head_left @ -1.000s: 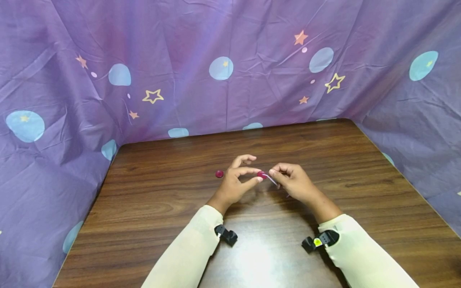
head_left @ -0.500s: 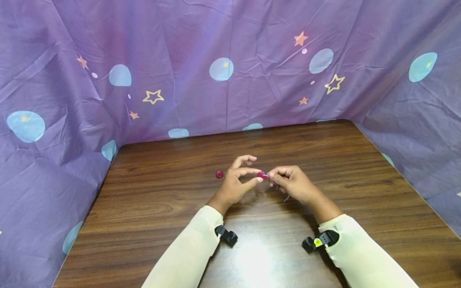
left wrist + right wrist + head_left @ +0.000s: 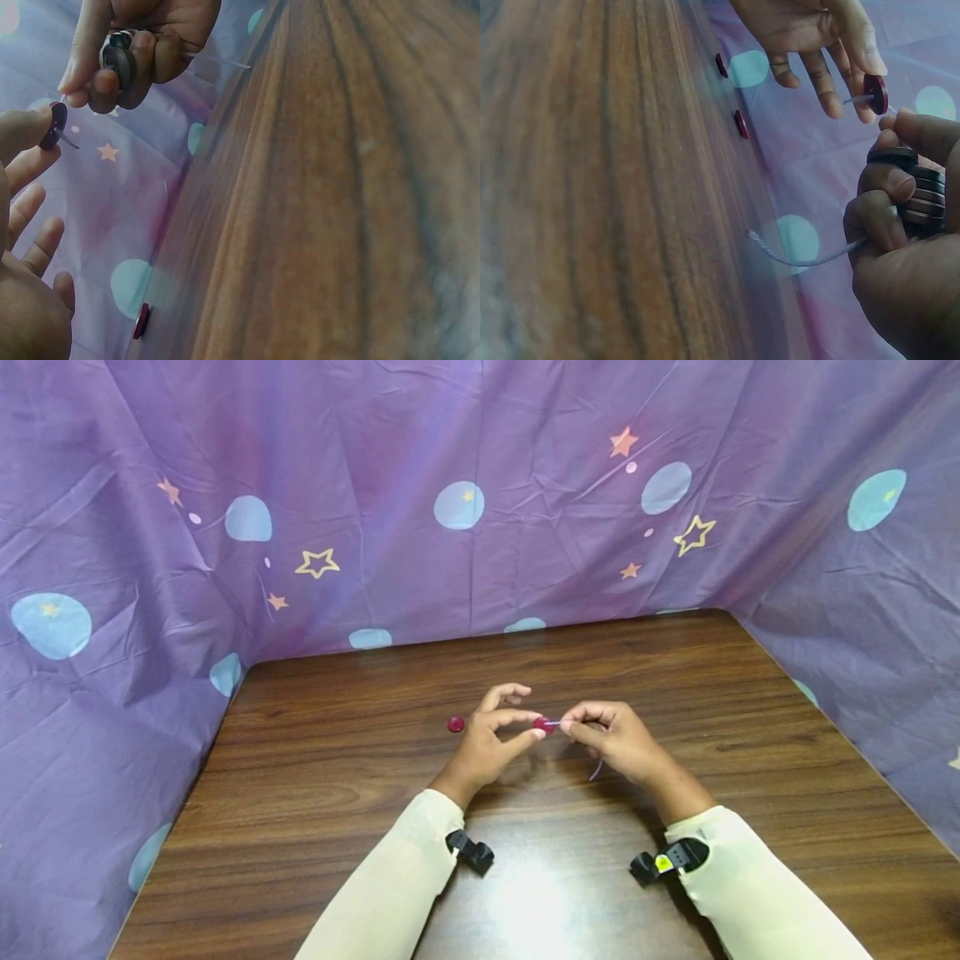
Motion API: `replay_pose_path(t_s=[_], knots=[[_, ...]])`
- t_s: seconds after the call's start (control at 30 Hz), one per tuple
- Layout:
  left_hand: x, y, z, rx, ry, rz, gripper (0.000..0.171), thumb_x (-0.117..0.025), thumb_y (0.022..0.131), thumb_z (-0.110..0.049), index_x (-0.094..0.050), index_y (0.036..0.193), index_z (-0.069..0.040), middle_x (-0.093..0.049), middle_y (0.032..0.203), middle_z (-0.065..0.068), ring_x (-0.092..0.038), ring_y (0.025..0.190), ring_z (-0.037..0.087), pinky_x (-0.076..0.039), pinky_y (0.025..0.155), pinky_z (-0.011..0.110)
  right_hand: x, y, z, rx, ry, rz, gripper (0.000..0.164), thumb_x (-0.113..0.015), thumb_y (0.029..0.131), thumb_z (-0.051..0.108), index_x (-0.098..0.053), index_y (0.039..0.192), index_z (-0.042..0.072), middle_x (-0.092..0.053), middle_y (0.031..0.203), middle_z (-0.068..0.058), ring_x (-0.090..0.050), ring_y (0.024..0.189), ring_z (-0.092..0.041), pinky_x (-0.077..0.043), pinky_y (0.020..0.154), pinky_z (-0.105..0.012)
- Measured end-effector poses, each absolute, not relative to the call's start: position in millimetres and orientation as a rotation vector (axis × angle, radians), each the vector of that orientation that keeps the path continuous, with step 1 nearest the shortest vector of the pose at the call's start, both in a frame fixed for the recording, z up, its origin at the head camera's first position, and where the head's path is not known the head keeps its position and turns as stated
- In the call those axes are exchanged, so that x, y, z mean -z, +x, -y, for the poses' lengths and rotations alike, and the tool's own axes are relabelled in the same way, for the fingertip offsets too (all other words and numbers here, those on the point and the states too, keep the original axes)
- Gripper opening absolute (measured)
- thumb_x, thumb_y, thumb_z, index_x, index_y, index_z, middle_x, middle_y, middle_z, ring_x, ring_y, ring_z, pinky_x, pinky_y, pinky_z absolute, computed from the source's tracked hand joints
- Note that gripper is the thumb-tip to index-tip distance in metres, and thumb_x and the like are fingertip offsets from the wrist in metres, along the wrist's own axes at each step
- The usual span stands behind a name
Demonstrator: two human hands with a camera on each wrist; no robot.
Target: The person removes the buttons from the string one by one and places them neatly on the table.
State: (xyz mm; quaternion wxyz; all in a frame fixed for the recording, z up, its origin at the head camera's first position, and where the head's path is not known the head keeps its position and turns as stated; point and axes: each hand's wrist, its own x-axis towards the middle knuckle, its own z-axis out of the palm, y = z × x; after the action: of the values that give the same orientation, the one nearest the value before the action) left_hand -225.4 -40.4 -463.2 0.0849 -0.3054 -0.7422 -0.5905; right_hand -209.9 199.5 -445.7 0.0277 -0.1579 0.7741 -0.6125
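Between the thumb and index finger of my left hand (image 3: 487, 743) is a round dark-red button (image 3: 543, 725), held on edge above the table. A thin lilac cord (image 3: 553, 722) passes through it; a short end pokes out on the left-hand side in the right wrist view. My right hand (image 3: 617, 739) pinches the cord close beside the button. Its curled fingers also hold a stack of several dark buttons (image 3: 926, 199), largely covered by the hand. From under that hand the cord's tail (image 3: 802, 262) hangs loose. The left hand's other fingers are spread.
Two more red buttons lie on the wooden table (image 3: 337, 735): a nearer button (image 3: 741, 124) and a farther button (image 3: 721, 65) in the right wrist view. Only one button (image 3: 456, 724) shows in the head view. A purple patterned curtain (image 3: 375, 485) surrounds the table's back and sides.
My right fingers closed in on the button, then drew slightly back to the right. The cord between the hands, slanting down earlier, is now straight. The left hand has hardly moved.
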Motion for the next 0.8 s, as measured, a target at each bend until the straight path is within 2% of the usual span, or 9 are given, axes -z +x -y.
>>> replay_pose_path(t_s=[0.17, 0.37, 0.47, 0.63, 0.8], knots=[[464, -226, 41, 1.764, -0.899, 2.218, 0.024, -0.086, 0.092, -0.005, -0.082, 0.115, 0.002, -0.058, 0.149, 0.025, -0.053, 0.139, 0.05, -0.045, 0.118, 0.038, 444, -210, -202, 1.914, -0.483, -2.407, 0.021, -0.068, 0.104, 0.005, -0.067, 0.102, -0.016, -0.066, 0.077, 0.005, -0.049, 0.057, -0.006, -0.043, 0.049, -0.026], [465, -227, 41, 1.76, -0.872, 2.236, 0.025, -0.086, 0.092, -0.007, -0.083, 0.115, 0.001, -0.059, 0.15, 0.021, -0.054, 0.139, 0.044, -0.045, 0.118, 0.039, 444, -211, -205, 1.965, -0.486, -2.403, 0.021, -0.066, 0.104, 0.002, -0.066, 0.103, -0.019, -0.068, 0.077, 0.006, -0.054, 0.062, -0.008, -0.045, 0.052, -0.025], [467, -228, 42, 1.772, -0.848, 2.241, 0.025, -0.085, 0.092, -0.006, -0.082, 0.116, 0.001, -0.058, 0.151, 0.022, -0.054, 0.139, 0.044, -0.045, 0.118, 0.038, 444, -211, -207, 1.998, -0.471, -2.374, 0.017, -0.065, 0.105, 0.002, -0.067, 0.1, -0.014, -0.068, 0.076, 0.007, -0.057, 0.066, -0.008, -0.046, 0.053, -0.024], [470, -232, 43, 1.803, -0.812, 2.245, 0.026, -0.085, 0.092, -0.006, -0.082, 0.116, 0.002, -0.057, 0.152, 0.02, -0.054, 0.14, 0.048, -0.046, 0.115, 0.034, 445, -213, -210, 2.046, -0.46, -2.313, 0.016, -0.061, 0.108, 0.003, -0.068, 0.095, -0.002, -0.063, 0.075, 0.009, -0.052, 0.063, -0.005, -0.042, 0.052, -0.022], [471, -235, 45, 1.816, -0.804, 2.247, 0.026, -0.085, 0.093, -0.008, -0.082, 0.117, 0.002, -0.055, 0.153, 0.022, -0.054, 0.139, 0.049, -0.048, 0.11, 0.03, 445, -213, -210, 2.078, -0.487, -2.302, 0.02, -0.058, 0.111, 0.005, -0.063, 0.093, -0.002, -0.061, 0.073, 0.009, -0.048, 0.061, -0.006, -0.039, 0.051, -0.024]])
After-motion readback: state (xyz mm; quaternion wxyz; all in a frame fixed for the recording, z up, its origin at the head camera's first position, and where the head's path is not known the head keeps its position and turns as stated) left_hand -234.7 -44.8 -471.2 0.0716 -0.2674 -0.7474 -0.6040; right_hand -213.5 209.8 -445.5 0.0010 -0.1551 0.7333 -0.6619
